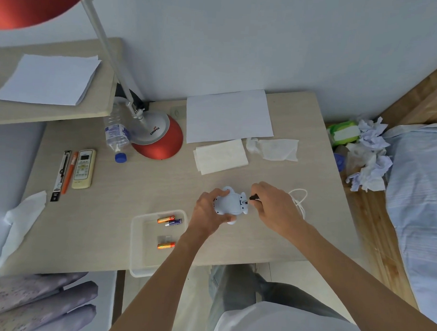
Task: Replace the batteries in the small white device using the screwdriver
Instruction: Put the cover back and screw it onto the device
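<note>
While left hand (207, 213) holds small white rounded plastic device (227, 203) down on pale wood-grain counter (137, 184), fingers (217, 192) curled round its body, right hand (270, 206) pinches small black screwdriver (254, 197), tip at device's right edge. Likely step: working battery-cover screw; loosening or tightening, cannot tell. To do well: seat tip square in screw head, press lightly, turn slowly, brace body against twisting. Three cylindrical batteries (166, 219) lie in translucent plastic tray (135, 236) just left of hands; drop freed screw there.
</note>
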### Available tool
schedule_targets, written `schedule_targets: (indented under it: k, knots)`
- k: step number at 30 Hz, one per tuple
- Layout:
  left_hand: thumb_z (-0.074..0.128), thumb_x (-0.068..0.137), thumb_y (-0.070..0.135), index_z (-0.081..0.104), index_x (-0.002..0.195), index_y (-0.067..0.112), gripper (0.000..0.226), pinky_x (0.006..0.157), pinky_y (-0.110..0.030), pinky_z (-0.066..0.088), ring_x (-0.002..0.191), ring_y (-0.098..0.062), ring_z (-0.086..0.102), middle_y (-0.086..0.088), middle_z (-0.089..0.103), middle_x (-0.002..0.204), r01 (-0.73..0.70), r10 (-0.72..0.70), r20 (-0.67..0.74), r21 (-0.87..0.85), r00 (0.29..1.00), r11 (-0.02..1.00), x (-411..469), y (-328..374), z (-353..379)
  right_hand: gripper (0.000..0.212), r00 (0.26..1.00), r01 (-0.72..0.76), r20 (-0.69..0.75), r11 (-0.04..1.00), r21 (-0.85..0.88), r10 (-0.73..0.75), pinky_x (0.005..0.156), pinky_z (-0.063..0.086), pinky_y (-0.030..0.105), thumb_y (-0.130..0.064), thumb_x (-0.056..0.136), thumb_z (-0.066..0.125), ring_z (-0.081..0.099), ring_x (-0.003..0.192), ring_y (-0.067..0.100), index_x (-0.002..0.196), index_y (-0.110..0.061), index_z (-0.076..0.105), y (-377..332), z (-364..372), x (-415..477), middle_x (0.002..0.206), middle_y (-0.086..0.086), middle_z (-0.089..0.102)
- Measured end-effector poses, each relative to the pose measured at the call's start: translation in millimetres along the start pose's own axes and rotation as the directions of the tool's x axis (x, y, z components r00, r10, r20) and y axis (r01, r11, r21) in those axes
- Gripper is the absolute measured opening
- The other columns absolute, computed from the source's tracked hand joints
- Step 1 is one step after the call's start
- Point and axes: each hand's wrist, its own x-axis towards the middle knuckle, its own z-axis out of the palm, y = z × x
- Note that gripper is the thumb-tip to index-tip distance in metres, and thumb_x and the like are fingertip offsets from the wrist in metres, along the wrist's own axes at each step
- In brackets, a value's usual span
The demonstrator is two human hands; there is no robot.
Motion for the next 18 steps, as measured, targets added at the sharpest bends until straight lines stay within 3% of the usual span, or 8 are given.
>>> schedule_targets:
  k: [3, 7, 11, 18]
  knots:
    - [0.102, 0.067, 0.036, 0.063, 0.139, 0.036, 0.081, 0.095, -0.035, 0.056, 0.114, -0.022, 0.059, 0.0, 0.06, 0.128, 0.017, -0.016, 0.014, -0.022, 1.0, 1.0, 2.1, -0.4, -1.6, 0.008, 1.0, -0.006, -0.025, 1.0, 0.006, 0.006, 0.056, 0.047, 0.037, -0.013, 0.1, 0.064, 0.062, 0.064, 0.032, 0.107, -0.016, 0.06, -0.5, 3.3, -3.0, 0.097, -0.001, 0.058]
    - [0.102, 0.065, 0.038, 0.063, 0.137, 0.038, 0.081, 0.097, -0.043, 0.058, 0.114, -0.024, 0.06, 0.001, 0.061, 0.127, 0.025, -0.025, 0.021, -0.03, 0.999, 0.999, 3.7, 0.5, -2.5, 0.02, 0.997, -0.07, -0.016, 0.996, 0.058, 0.071, 0.068, 0.053, 0.04, -0.033, 0.105, 0.061, 0.069, 0.081, 0.032, 0.116, -0.016, 0.06, -2.3, 6.1, -2.8, 0.106, 0.0, 0.063]
    - [0.102, 0.066, 0.038, 0.063, 0.136, 0.039, 0.08, 0.096, -0.041, 0.059, 0.114, -0.023, 0.06, 0.002, 0.059, 0.128, 0.022, -0.021, 0.026, -0.027, 0.999, 0.999, 4.0, -0.7, -2.9, 0.037, 0.988, -0.147, 0.04, 0.989, -0.026, 0.148, 0.07, 0.052, 0.041, -0.048, 0.109, 0.054, 0.069, 0.083, 0.03, 0.102, -0.013, 0.062, 2.3, 6.0, -0.6, 0.094, 0.004, 0.068]
    - [0.101, 0.067, 0.034, 0.063, 0.138, 0.036, 0.081, 0.094, -0.038, 0.056, 0.112, -0.024, 0.059, -0.001, 0.057, 0.123, 0.025, -0.024, 0.024, -0.034, 0.999, 0.999, 5.2, 3.6, -0.6, 0.014, 0.99, -0.142, -0.01, 0.989, 0.044, 0.143, 0.075, 0.056, 0.043, -0.025, 0.109, 0.058, 0.069, 0.084, 0.03, 0.109, -0.012, 0.063, -5.5, 4.3, -7.3, 0.101, 0.003, 0.067]
